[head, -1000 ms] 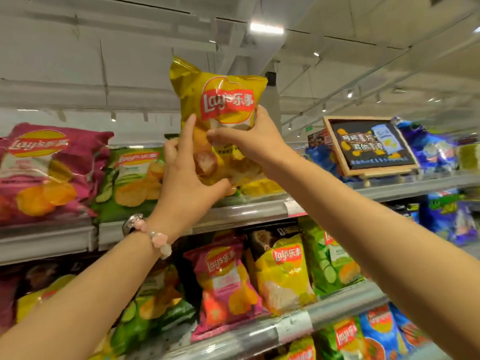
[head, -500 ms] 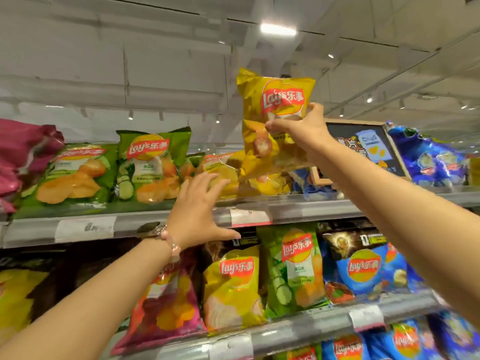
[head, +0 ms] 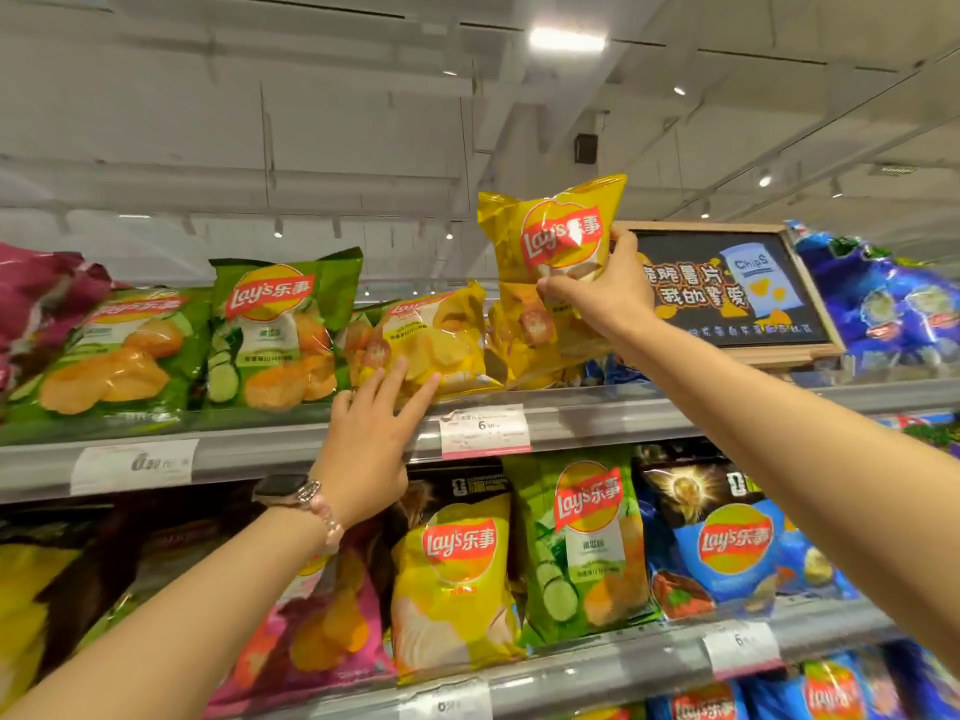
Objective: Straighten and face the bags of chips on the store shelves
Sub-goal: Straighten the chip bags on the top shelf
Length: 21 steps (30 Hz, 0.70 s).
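The right hand [head: 605, 298] is pinching an upright yellow bag [head: 556, 241] to face it; below-left, the left hand [head: 363, 444] is reaching, fingers straight, touching a slumped bag [head: 436, 335].

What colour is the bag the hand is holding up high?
Yellow, with a red logo; the right hand holds the bag in the head view.

"Lay's乐事" logo on yellow bag [head: 558, 262] held upright above top shelf [head: 675, 407] edge. Same logo on upright green bag [head: 280, 330], fainter on leaning green bag [head: 114, 350] at left. Price tag [head: 485, 430] on top shelf rail: "6", rest too small. Left tag [head: 134, 465]: blurred, ends "元". Chalkboard sign [head: 727, 288] at right: "ChipS" on drawn bag; Chinese lines, partly hidden. Lower shelf: "Lay's乐事" on yellow [head: 457, 579], green [head: 587, 543], blue [head: 727, 553] bags; tag [head: 740, 648] shows "6".
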{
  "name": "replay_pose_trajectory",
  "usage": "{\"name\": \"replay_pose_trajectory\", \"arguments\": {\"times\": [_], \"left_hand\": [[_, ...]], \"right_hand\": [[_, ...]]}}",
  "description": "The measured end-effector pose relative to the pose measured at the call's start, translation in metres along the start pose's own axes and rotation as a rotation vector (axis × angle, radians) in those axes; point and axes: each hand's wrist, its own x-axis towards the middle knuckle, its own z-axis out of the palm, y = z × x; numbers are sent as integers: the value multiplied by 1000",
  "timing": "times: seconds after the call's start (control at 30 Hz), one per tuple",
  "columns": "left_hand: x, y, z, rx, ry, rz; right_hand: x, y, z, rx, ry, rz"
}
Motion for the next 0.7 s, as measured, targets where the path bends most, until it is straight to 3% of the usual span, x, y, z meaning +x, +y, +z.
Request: {"name": "replay_pose_trajectory", "arguments": {"times": [0.13,0.37,0.7], "left_hand": [[0,-3,0,-44,-16,16],[0,-4,1,-80,-6,15],[1,-2,1,-54,-11,6]], "right_hand": [[0,7,20,-22,-24,8],[-4,28,44,-75,-155,191],[-14,40,51,-187,-226,120]]}}
